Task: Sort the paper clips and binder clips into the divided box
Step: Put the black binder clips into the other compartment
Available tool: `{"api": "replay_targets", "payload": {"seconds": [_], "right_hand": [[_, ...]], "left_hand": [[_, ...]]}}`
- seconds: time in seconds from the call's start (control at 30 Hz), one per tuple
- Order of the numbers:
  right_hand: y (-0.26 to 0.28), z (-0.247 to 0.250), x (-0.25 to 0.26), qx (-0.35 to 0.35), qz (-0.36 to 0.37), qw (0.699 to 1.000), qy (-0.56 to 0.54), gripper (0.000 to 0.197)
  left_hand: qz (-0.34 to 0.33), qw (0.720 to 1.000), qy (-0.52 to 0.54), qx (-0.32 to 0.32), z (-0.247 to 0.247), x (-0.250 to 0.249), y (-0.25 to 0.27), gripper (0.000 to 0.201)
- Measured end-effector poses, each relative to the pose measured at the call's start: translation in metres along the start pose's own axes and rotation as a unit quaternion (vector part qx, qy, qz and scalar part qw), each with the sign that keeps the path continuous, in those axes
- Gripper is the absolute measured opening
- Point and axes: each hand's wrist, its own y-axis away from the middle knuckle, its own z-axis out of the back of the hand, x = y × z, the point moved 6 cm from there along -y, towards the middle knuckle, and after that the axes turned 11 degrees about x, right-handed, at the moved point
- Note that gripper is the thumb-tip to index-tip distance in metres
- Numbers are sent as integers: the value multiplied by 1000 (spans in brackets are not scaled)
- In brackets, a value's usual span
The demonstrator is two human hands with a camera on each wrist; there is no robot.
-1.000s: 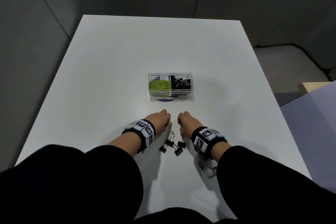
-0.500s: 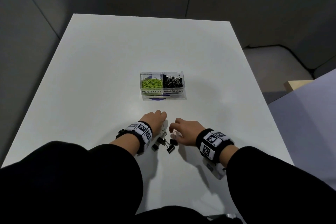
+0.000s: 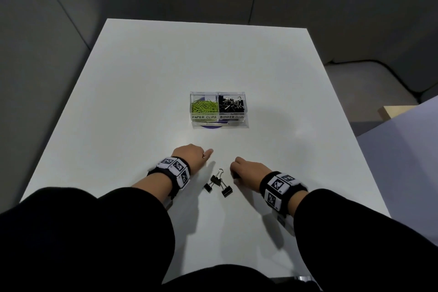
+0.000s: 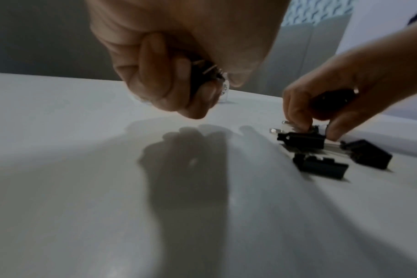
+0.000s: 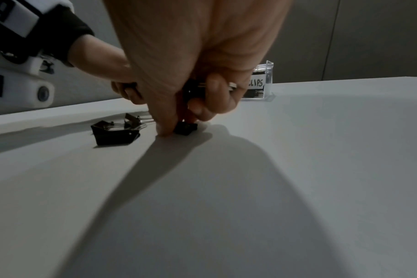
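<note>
The clear divided box (image 3: pixel 219 123) holds green paper clips (image 3: pixel 204 106) in its left cell and black binder clips (image 3: pixel 231 104) in its right cell. Three loose binder clips (image 3: pixel 218 182) lie on the white table between my hands. My left hand (image 3: pixel 201 154) is curled into a fist, gripping binder clips (image 4: pixel 202 79) in the left wrist view. My right hand (image 3: pixel 234 170) keeps binder clips (image 5: pixel 194 88) tucked in its curled fingers, and its thumb and a finger pinch another clip (image 5: pixel 185 128) on the table.
The white table (image 3: pixel 142 102) has open surface on all sides of the box. Its near edge lies by my black sleeves (image 3: pixel 94 232). Grey partition walls (image 3: pixel 47 31) stand behind and to the left; a purple surface (image 3: pixel 407 149) sits at the right.
My left hand has drawn away from the loose clips, forward and to the left. My right hand has come onto the clip at the right of the pile, leaving three in plain sight.
</note>
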Motion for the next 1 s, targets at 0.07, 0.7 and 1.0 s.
{"api": "replay_targets", "payload": {"seconds": [0.07, 0.7, 1.0], "right_hand": [[-1, -2, -2, -14, -14, 1000, 3, 20], [1, 11, -20, -9, -90, 992, -86, 31], [2, 7, -19, 24, -105, 987, -116, 5]], "left_hand": [[-8, 1000, 19, -9, 0, 3, 4, 51], [-37, 996, 82, -22, -27, -25, 13, 51], [-52, 997, 62, 11, -24, -36, -4, 27]]}}
